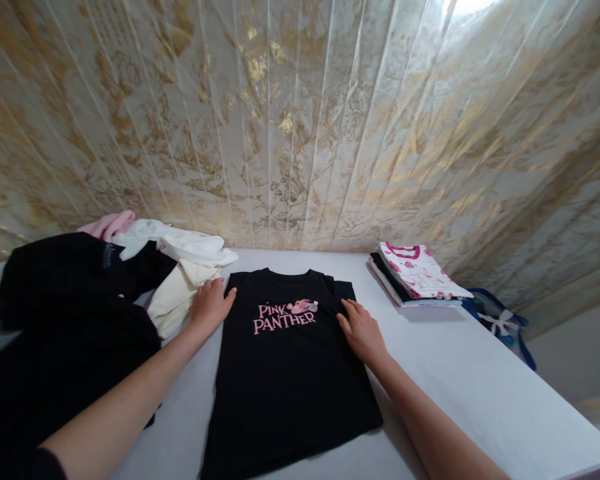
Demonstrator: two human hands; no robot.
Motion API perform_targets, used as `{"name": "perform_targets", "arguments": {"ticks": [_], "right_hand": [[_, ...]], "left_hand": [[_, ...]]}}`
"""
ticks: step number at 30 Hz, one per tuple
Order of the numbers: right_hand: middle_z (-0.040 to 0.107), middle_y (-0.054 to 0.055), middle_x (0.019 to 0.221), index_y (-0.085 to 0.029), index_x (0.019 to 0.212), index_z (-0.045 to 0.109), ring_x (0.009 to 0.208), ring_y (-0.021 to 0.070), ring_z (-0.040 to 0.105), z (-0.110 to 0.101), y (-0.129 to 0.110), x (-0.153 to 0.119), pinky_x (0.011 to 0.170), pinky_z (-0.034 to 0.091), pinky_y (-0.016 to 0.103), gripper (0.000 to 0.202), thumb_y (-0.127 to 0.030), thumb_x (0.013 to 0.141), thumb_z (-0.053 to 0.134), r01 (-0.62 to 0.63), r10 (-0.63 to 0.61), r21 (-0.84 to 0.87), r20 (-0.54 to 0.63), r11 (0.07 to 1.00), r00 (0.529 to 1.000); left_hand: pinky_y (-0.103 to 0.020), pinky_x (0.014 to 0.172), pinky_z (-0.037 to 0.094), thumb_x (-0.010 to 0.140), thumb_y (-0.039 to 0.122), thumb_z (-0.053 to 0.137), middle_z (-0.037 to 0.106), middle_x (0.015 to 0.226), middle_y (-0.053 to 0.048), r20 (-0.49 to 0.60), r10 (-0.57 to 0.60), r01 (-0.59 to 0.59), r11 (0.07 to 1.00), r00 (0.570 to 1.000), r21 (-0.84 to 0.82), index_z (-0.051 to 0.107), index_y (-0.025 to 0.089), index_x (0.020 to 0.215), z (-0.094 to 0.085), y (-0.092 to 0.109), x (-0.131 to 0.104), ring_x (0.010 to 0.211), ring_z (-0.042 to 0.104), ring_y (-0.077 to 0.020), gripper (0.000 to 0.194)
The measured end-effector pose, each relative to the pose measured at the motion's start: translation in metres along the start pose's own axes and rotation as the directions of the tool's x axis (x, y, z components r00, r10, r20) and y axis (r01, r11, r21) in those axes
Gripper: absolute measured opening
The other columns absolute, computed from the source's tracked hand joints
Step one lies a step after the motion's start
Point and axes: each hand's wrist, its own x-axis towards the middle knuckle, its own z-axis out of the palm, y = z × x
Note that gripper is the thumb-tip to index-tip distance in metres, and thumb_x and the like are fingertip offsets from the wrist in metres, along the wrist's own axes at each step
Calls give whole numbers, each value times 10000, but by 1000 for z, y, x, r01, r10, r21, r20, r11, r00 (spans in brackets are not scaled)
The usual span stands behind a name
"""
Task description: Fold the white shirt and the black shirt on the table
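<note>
A black T-shirt with pink "Pink Panther" lettering lies flat in front of me, its neckline toward the wall. The left sleeve side is tucked out of sight, while a bit of dark sleeve shows past the right shoulder. At the shirt's upper left edge rests my left hand, fingers stretched out and the thumb touching the cloth. My right hand lies on the upper right edge, fingers spread flat on the fabric. Neither hand grips anything.
On the left is a loose heap of black clothes, with white garments and a cream one. A folded stack stands at the back right of the white table. A blue-edged bag sits beyond the table's right edge.
</note>
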Motion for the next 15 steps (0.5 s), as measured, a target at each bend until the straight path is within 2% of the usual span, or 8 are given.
{"name": "perform_targets", "arguments": {"ticks": [4,7,11,13,15], "right_hand": [[568,161,1249,-143,1307,527,1131,271,555,-10,19,44,875,427,346,446,-373,937,427,-164,164,-1,22,986,986],[595,143,1145,-152,1180,593,1008,249,597,-9,23,65,771,434,313,388,-386,880,520,-229,228,-5,53,974,972],[626,58,973,-205,949,598,905,201,591,6,27,68,708,408,278,162,-264,822,514,-152,156,97,-33,984,987],[629,32,876,-213,866,559,838,190,585,13,34,66,696,411,282,106,-269,811,487,-94,120,220,-104,971,987],[610,14,770,-214,821,525,739,183,575,18,43,67,666,428,291,129,-335,800,486,-68,141,386,-164,920,976]], "left_hand": [[-387,838,444,856,453,501,680,987,-89,115,-69,81,991,991,-107,615,193,983,-2,-4,0,984,614,-291,311],[-373,818,428,835,387,526,671,923,-48,126,-78,99,980,989,-170,565,220,853,3,3,0,918,622,-260,172],[-312,776,441,789,305,535,605,811,4,-13,-31,22,898,999,-440,457,236,775,13,9,0,813,599,-197,105],[-303,774,452,756,297,550,562,758,18,-63,-55,8,809,996,-587,422,240,731,15,8,1,789,586,-187,142],[-307,780,463,727,307,582,560,761,19,-57,-111,36,693,992,-720,450,235,748,14,6,4,801,591,-185,152]]}}
